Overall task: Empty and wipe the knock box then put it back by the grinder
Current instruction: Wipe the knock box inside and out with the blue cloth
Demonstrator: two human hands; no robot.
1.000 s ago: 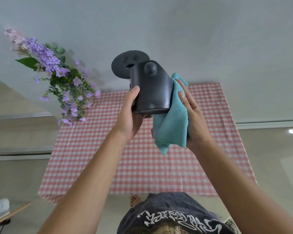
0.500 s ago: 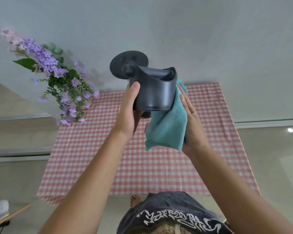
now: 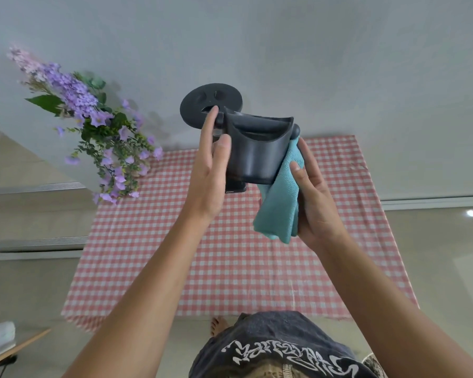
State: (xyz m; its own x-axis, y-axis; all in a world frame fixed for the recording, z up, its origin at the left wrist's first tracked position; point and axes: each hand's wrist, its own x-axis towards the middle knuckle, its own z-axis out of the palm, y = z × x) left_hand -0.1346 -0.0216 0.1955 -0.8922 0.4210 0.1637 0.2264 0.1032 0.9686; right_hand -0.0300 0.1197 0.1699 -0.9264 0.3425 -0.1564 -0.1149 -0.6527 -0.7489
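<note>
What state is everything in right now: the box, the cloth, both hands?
knock box: held in the air, upright, mouth up.
cloth: folded, pressed against the box's right side.
left hand: fingers straight, against the box's left side.
right hand: grips the cloth.
tablecloth: spread flat on the table.

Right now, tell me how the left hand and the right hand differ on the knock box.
The left hand lies bare against the knock box, fingers straight; the right hand meets it only through the teal cloth. The left hand sits higher, fingertips near the rim; the right hand sits lower, thumb pinching the cloth. Both flank the box, held in the air in front of the checked tablecloth.
</note>
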